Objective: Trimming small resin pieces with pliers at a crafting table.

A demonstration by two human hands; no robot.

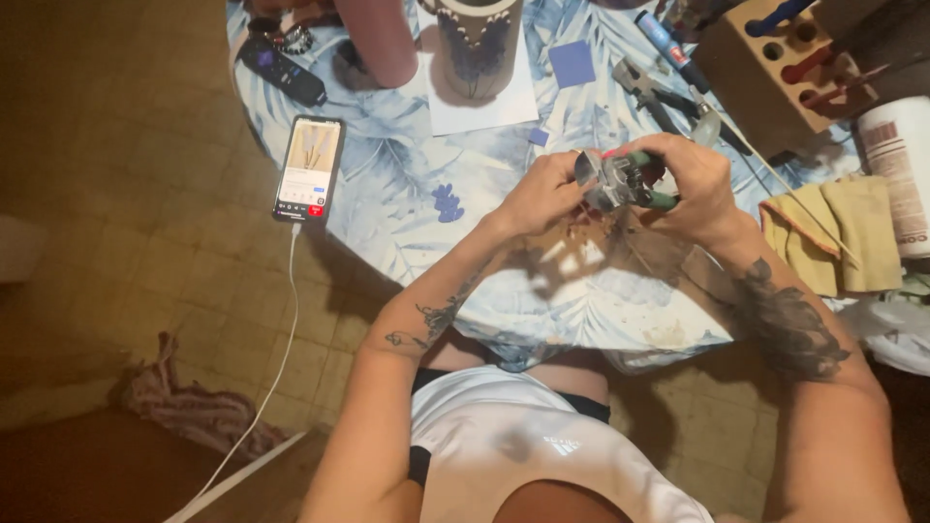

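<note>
— Grey metal part (612, 179), one item: where is it logged?

— I see it held above the near edge of the bench (407, 203), between both hands. My left hand (542, 194) comes in from the lower left, forearm angled up, fingers curled and pinched on the part's left side. My right hand (693, 184) arches over from the right, wrist bent, fingers closed around a green-handled tool (651, 184) set against the same part. Whether the tool is pliers or a cutter, I cannot tell.

— Counts for the rest of the bench?

— One phone (308, 169), screen lit, at the left edge with one white cable (276, 358) hanging to the floor. One dark remote (281, 70) beyond it. Two upright cylinders at the far side: one pink (378, 39), one brown (477, 48) standing on a white sheet (484, 102). One blue square (572, 63). One pair of grey pliers (644, 92) lying flat. One yellow cloth (833, 232) on the right.

— Containers?

— One wooden block (765, 73) with round holes; a blue handle and a red one sit in it, other holes open. One white can (901, 165) at the right edge, contents hidden.
</note>
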